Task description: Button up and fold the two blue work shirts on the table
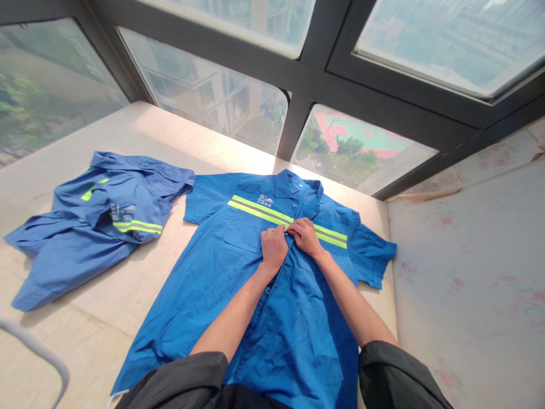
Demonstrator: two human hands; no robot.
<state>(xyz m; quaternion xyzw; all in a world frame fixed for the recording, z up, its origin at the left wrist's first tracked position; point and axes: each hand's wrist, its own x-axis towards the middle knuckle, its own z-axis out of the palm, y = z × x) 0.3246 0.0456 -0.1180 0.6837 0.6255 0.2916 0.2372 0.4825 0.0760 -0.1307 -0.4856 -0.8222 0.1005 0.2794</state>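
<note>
A blue short-sleeved work shirt (204, 272) lies spread face up, its collar toward the window and a yellow-green reflective stripe across the chest. My left hand (273, 245) pinches the front placket just below the stripe. Close beside it, fingertips nearly touching, my right hand (305, 236) grips the same front edge. The fingers of both hands are closed, and they hide most of the spot between them. One button (268, 290) shows lower on the placket, and another (294, 205) sits near the collar.
A second blue shirt (93, 227) lies crumpled at the left. The pale sill (166, 133) runs up to dark-framed windows (315, 74). A flowered wall (464, 272) bounds the right side. A grey curved tube (46, 355) enters at the lower left.
</note>
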